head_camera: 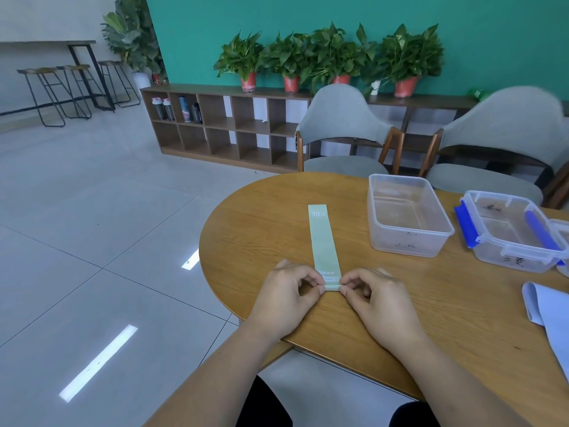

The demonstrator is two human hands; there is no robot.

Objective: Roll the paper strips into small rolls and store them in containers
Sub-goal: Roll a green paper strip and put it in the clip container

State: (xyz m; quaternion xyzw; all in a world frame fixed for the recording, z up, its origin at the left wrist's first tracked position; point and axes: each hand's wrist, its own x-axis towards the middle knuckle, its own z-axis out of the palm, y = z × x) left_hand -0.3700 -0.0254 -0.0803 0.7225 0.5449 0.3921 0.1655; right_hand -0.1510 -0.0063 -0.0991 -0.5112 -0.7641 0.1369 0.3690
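A pale green paper strip [323, 238] marked "30" lies flat on the round wooden table [431, 328], running away from me. Its near end is folded up into a small first turn. My left hand [289, 291] pinches the left corner of that near end between thumb and forefinger. My right hand [372, 291] pinches the right corner the same way. An open clear plastic container [406, 217] stands empty to the right of the strip. A second clear container with blue clips [508, 229] stands further right.
A light blue strip [548, 312] lies loosely folded at the table's right edge. Two grey chairs [345, 131] stand behind the table. A low wooden shelf [228, 127] with potted plants runs along the green wall.
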